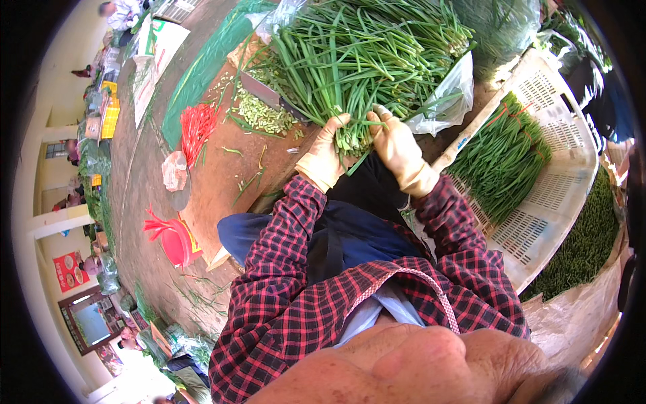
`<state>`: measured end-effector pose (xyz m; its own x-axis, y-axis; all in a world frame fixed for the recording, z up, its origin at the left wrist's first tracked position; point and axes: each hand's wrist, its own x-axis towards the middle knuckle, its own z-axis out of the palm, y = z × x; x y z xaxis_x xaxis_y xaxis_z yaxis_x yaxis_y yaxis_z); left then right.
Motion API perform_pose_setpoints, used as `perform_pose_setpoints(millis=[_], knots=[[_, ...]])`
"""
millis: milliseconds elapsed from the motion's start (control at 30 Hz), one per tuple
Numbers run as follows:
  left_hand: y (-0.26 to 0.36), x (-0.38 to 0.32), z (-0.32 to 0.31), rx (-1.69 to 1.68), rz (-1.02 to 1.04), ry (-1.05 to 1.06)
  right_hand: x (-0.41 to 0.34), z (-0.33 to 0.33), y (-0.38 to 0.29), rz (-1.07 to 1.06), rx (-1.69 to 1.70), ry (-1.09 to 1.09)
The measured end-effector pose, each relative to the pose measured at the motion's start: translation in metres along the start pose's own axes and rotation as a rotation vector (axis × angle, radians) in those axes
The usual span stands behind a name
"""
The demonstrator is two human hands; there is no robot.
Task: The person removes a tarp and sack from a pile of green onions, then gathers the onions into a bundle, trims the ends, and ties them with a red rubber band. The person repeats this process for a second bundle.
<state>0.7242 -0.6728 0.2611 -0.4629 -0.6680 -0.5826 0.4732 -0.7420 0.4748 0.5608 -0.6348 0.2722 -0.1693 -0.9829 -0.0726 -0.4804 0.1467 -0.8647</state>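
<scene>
Both of my hands wear pale rubber gloves. My left hand (327, 149) grips the cut-end side of a bunch of garlic chives (351, 134). Across from it, my right hand (401, 146) is closed on the same bunch, with a few leaves at its fingers. Beyond them lies a large heap of loose chives (348, 55), partly on a clear plastic bag (446, 101). A cleaver (260, 91) rests left of the heap on a wooden board (227, 166), beside chopped stem ends (262, 111).
Red plastic ties (198, 131) lie by a stone (174, 171) at the board's left. A red container (176, 242) holds more ties. At the right, a white plastic crate (560, 217) holds tied chive bundles (504, 156). Green sheeting (202, 70) covers some floor. Other people are far left.
</scene>
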Motion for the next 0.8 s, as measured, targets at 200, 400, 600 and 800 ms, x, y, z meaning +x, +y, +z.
perform_pose_setpoints(millis=[200, 400, 600, 800], knots=[[0.006, -0.023, -0.001, 0.114, -0.033, 0.024, -0.03, 0.033, 0.012, -0.161, 0.037, -0.075], [-0.02, -0.012, -0.011, -0.179, -0.1, 0.005, -0.018, -0.006, -0.025, -0.39, -0.661, -0.097], [-0.022, -0.001, -0.022, -0.22, -0.071, -0.068, 0.045, -0.044, -0.05, -0.655, -0.89, 0.142], [-0.005, -0.069, -0.003, -0.146, -0.05, -0.169, 0.155, -0.018, -0.001, -0.404, -1.142, -0.093]])
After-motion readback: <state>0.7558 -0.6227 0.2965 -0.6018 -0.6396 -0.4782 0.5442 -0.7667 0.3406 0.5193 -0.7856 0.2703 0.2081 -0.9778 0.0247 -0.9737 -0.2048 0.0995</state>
